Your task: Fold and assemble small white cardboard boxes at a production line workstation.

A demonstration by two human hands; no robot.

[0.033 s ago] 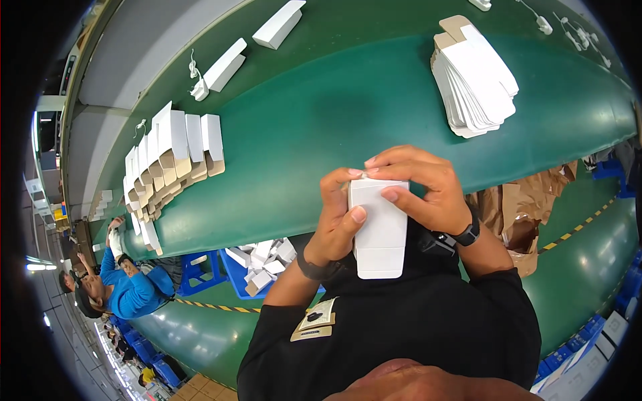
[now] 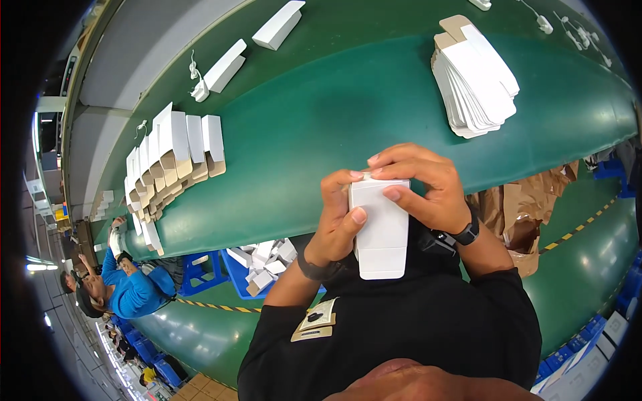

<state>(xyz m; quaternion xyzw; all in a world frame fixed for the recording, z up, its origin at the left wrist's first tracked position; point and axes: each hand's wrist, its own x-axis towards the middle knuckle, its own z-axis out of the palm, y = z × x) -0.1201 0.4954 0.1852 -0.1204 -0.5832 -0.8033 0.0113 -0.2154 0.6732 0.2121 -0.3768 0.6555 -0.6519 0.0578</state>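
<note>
From my remote seat I see both hands closed around a smooth white carton (image 2: 383, 227): left hand (image 2: 338, 217) along its left side, right hand (image 2: 428, 190) over its far end. I judge it shaped into a box, its near flap (image 2: 382, 265) seemingly not yet tucked. Left of the grip, formed cartons (image 2: 176, 140) show tan cardboard insides; beyond it, rightward, flat blanks (image 2: 476, 83) lie fanned, unformed, on the glossy green table (image 2: 334, 130).

Glossy green floor (image 2: 200, 341), striped tape (image 2: 579, 226), bright lights (image 2: 41, 267)
</note>
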